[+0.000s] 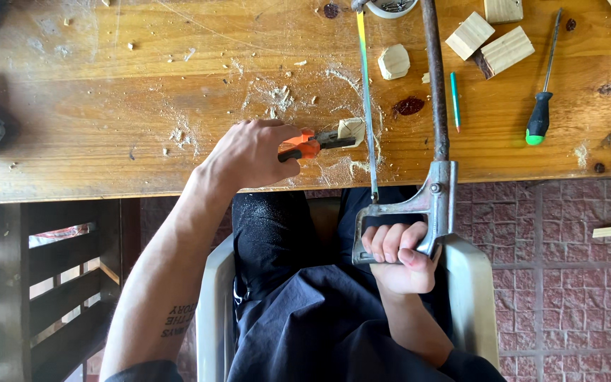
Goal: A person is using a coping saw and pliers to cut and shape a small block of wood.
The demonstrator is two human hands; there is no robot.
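We see two hands at one wooden counter [107,134]. The left hand [249,152] is closed around one pair of orange-handled pliers [312,143], whose tip clamps one small wood piece [351,130] near the counter's front edge. The right hand [399,256], below that edge, is closed on the handle of one hacksaw [433,106]; its blade lies just right of the wood piece. Right of the hacksaw lie one teal pencil [454,101], three wood blocks [507,49] and one green-handled screwdriver [540,113].

A woodworking spot is showing itself: sawdust is lying on the workbench [107,127], wood blocks [489,39] (and a screwdriver [540,117]) sitting on it.
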